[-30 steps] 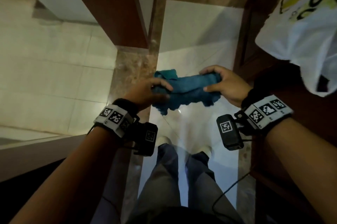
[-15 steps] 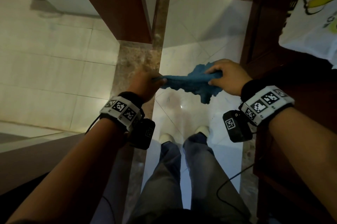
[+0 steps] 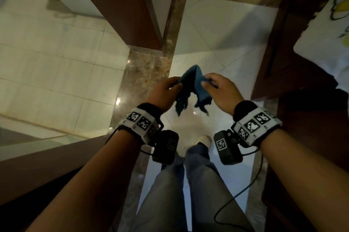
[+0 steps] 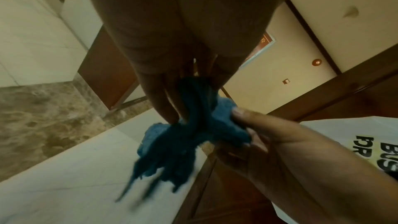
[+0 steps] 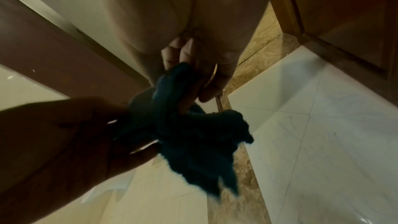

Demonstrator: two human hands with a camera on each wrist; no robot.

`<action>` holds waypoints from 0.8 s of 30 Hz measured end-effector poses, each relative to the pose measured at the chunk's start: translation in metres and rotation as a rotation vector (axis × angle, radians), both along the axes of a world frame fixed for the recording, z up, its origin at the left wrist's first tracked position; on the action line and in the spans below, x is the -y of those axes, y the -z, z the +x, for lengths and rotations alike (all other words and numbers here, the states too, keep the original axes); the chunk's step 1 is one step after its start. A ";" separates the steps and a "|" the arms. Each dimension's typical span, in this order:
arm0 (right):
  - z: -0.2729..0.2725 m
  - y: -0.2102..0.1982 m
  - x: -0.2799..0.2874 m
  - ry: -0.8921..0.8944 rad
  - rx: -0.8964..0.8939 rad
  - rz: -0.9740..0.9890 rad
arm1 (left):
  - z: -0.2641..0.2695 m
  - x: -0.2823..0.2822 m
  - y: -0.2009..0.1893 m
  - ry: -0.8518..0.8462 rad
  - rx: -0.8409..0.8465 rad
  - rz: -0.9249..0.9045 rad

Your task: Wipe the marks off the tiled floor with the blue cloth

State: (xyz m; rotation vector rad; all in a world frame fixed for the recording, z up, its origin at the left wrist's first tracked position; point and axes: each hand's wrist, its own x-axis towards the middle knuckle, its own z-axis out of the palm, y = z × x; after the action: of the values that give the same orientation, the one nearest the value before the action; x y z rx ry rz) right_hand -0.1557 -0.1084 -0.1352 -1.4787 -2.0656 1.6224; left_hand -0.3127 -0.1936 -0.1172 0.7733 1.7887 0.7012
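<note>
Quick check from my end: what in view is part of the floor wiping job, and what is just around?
Job:
blue cloth, held off the floor
left hand and right hand, each gripping it
white tiled floor

Just around:
brown door
marble threshold
white printed fabric
cable

Blue cloth held between two hands above the tiled floor

The bunched cloth was pinched from above by the left hand and gripped at its right side by the right hand. Its frayed ends were hung blurred over the pale tiles, clear of them.
</note>
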 end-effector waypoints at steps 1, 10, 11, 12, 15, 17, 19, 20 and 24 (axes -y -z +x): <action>-0.002 0.003 -0.002 -0.007 -0.012 -0.031 | 0.006 -0.005 0.000 -0.018 0.070 -0.003; -0.009 0.010 -0.035 0.019 -0.052 -0.082 | 0.010 -0.040 0.008 0.056 0.263 0.001; -0.011 0.012 -0.041 0.041 -0.054 -0.093 | 0.005 -0.044 0.012 0.090 0.230 0.021; -0.013 0.015 -0.048 0.060 -0.069 -0.120 | -0.001 -0.048 0.015 0.104 0.196 0.046; -0.024 0.023 -0.062 0.119 -0.149 -0.253 | -0.023 -0.059 0.030 0.136 0.078 0.122; -0.035 0.027 -0.069 0.158 -0.200 -0.326 | -0.036 -0.064 0.039 0.203 0.105 0.142; -0.045 0.032 -0.076 0.192 -0.252 -0.404 | -0.047 -0.069 0.048 0.250 0.182 0.146; -0.052 0.035 -0.080 0.205 -0.273 -0.432 | -0.054 -0.074 0.053 0.261 0.220 0.150; -0.070 0.061 -0.094 0.256 -0.329 -0.412 | -0.084 -0.089 0.089 0.250 0.260 0.185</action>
State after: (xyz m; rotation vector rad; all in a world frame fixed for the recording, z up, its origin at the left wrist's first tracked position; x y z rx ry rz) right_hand -0.2254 -0.0144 -0.1957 -1.3887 -1.3681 2.0936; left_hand -0.3971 -0.1048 -0.2058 0.9636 1.3781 0.7684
